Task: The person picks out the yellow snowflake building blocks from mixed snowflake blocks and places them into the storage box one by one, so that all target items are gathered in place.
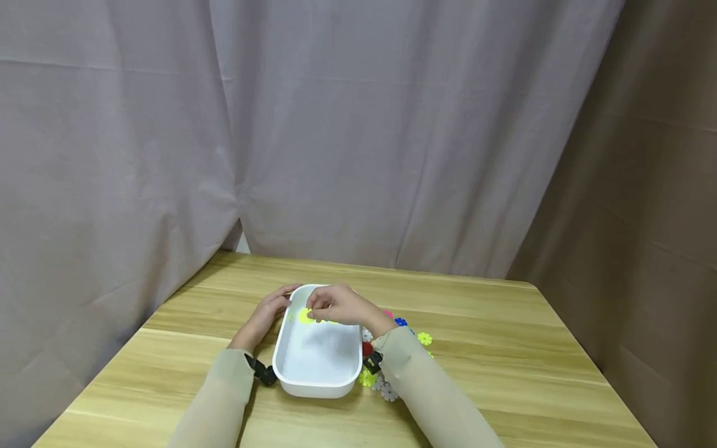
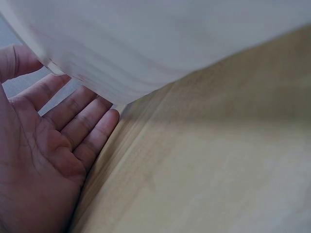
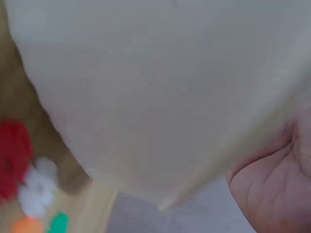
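Observation:
A white tray (image 1: 319, 390) sits on the wooden table between both hands. My left hand (image 1: 270, 315) rests along its left rim near the far corner; in the left wrist view its fingers (image 2: 80, 121) lie nearly straight against the tray's outer wall (image 2: 146, 58), with the thumb up by the rim. Over the far part of the tray, my right hand (image 1: 342, 305) pinches a yellow flower-shaped disc (image 1: 305, 316) between thumb and forefinger. More yellow shows below that hand, partly hidden by it. The right wrist view has the tray wall (image 3: 146, 107) covering the fingers.
Loose flower-shaped discs lie right of the tray, partly under my right forearm: a blue one (image 1: 400, 322), a red one (image 1: 366, 348), a yellow one (image 1: 424, 338) and several grey ones (image 1: 388, 391). Grey curtains (image 1: 364, 155) hang behind the table (image 1: 504, 348).

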A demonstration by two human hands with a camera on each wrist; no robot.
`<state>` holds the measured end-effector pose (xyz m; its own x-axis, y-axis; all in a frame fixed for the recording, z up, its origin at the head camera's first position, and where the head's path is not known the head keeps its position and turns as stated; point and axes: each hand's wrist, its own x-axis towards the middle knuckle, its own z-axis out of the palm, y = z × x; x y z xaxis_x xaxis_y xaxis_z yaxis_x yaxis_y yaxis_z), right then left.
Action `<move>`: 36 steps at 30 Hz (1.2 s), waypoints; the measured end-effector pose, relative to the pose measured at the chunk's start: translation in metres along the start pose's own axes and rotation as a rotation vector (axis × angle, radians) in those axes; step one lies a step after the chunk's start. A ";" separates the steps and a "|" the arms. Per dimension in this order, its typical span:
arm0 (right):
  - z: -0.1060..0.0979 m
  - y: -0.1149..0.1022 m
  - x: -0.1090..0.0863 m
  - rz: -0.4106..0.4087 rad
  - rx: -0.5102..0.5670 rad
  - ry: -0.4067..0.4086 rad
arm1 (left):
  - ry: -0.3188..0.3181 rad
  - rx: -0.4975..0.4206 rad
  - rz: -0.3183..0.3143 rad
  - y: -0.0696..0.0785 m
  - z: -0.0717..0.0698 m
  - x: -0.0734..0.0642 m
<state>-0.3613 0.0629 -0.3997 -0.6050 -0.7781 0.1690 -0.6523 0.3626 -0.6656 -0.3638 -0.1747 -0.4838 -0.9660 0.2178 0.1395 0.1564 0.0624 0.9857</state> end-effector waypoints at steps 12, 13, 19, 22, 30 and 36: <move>-0.011 0.009 0.028 0.146 -0.115 -0.361 | 0.004 0.003 0.010 -0.004 0.001 0.000; -0.010 0.010 0.029 0.158 -0.110 -0.373 | 0.004 0.002 0.010 -0.004 0.002 0.000; -0.006 0.017 0.034 0.216 -0.083 -0.369 | 0.010 0.000 0.032 -0.002 0.003 0.001; -0.002 0.022 0.036 0.199 -0.100 -0.356 | 0.014 0.003 0.039 -0.001 0.002 0.000; 0.003 0.029 0.037 0.187 -0.080 -0.277 | 0.020 -0.005 0.033 0.000 0.001 0.001; 0.004 0.031 0.034 0.178 -0.080 -0.281 | 0.001 -0.007 0.032 0.000 0.000 0.001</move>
<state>-0.4004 0.0455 -0.4169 -0.5700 -0.8061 -0.1591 -0.5883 0.5356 -0.6058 -0.3645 -0.1743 -0.4843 -0.9608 0.2183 0.1710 0.1858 0.0490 0.9814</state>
